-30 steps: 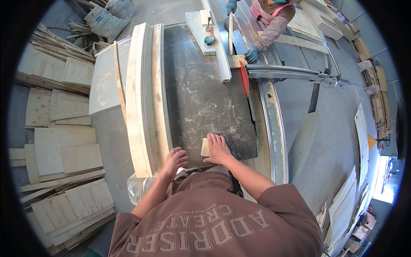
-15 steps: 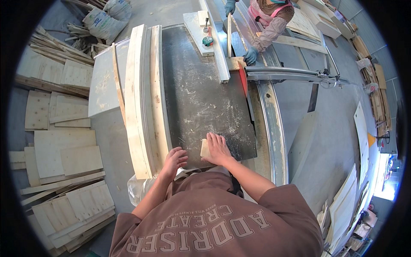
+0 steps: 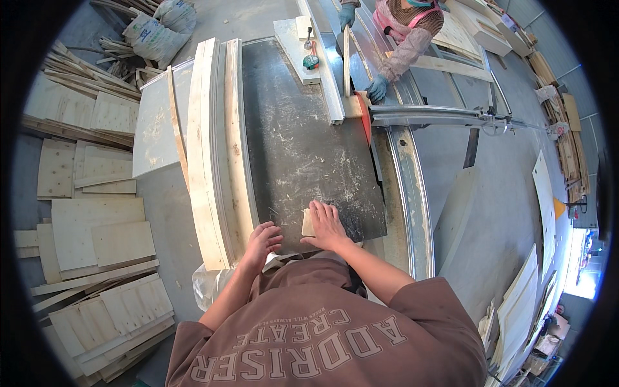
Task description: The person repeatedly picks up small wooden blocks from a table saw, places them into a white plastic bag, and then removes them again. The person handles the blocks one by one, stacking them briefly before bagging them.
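Note:
At the near end of the dark saw table [image 3: 293,155], my right hand [image 3: 328,227] lies over a small pale wood block [image 3: 308,223], its fingers across the top. The block's left part shows; the rest is under my palm. My left hand [image 3: 263,242] hovers by the near end of the long stacked boards [image 3: 242,187], fingers loosely bent and apart, with nothing in it. Across the table, a co-worker's gloved hand [image 3: 378,88] is at a short wood piece [image 3: 353,106] beside the red blade guard [image 3: 365,121]. Their other glove [image 3: 347,14] touches an upright strip [image 3: 346,61].
A metal fence [image 3: 325,71] runs along the table's far part. Left of it, a green-and-red tool [image 3: 311,60] lies on a pale board [image 3: 291,48]. A metal rail [image 3: 409,174] borders the right side. Plywood panels [image 3: 103,226] are piled on the left floor.
The co-worker's lower glove and the short wood piece have shifted slightly toward me by the blade guard. My own hands stay almost where they were.

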`<state>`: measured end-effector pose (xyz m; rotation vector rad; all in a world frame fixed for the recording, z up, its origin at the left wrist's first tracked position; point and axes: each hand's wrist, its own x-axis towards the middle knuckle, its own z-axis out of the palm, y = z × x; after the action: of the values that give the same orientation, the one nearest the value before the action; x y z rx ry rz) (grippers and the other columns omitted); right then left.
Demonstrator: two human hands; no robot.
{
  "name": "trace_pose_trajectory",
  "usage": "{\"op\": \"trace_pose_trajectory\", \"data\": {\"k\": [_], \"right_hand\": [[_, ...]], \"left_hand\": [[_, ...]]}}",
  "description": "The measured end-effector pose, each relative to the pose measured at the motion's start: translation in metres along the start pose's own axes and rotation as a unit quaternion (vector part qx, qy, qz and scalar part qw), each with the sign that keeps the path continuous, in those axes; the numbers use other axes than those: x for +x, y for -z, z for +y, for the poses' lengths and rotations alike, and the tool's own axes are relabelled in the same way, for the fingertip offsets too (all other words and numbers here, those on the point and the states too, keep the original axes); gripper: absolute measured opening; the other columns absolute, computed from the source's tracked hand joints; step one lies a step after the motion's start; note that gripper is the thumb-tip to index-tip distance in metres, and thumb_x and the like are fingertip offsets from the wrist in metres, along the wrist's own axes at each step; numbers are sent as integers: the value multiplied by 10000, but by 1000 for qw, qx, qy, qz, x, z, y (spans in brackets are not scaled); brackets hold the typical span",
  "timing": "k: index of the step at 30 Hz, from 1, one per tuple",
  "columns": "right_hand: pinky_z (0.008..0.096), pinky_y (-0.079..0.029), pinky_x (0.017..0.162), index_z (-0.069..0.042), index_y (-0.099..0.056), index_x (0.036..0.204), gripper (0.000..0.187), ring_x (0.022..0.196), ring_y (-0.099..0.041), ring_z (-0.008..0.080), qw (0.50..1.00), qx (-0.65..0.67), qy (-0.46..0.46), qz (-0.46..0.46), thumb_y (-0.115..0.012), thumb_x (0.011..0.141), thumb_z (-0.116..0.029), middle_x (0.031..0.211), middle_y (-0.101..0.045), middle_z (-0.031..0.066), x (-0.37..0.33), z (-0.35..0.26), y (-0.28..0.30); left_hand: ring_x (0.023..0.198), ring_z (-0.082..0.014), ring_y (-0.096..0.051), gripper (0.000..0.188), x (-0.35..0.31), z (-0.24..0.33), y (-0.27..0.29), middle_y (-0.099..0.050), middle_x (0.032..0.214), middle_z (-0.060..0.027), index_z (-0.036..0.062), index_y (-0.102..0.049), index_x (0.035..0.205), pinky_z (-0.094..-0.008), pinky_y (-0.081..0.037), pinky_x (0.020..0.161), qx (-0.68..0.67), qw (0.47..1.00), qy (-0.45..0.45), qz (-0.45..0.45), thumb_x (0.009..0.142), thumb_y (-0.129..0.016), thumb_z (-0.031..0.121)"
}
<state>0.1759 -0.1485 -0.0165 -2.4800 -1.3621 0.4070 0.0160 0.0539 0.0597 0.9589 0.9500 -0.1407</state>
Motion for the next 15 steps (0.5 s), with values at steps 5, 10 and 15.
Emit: {"op": "trace_pose_trajectory", "data": {"k": [5,10,15], "right_hand": [[541,-262,1269,82,-312,1622,1235,1518,-356,382,1000,21,-6,18,-875,784,-631,1637,-379,225,-2,4,0],[543,-319,1189,17,-459,1518,947,1432,-429,372,992,48,-40,109,-833,862,-556,1528,-487,195,-5,15,-8],[546,-358,1126,-16,-538,1399,759,1338,-484,378,947,48,-238,210,-823,888,-499,1413,-544,184,-1,39,-10]], "left_hand": [[1173,-261,-647,601,1,0,0,-600,1473,-166,21,-407,1584,-405,-553,992,-4,1000,0,-2,1094,-614,302],[1173,-265,-649,586,0,-1,1,-596,1486,-177,16,-412,1578,-413,-555,988,-3,1000,1,3,1101,-606,295],[1180,-274,-652,578,-2,-2,1,-598,1483,-183,9,-419,1575,-425,-556,986,-2,1000,2,14,1102,-604,284]]}}
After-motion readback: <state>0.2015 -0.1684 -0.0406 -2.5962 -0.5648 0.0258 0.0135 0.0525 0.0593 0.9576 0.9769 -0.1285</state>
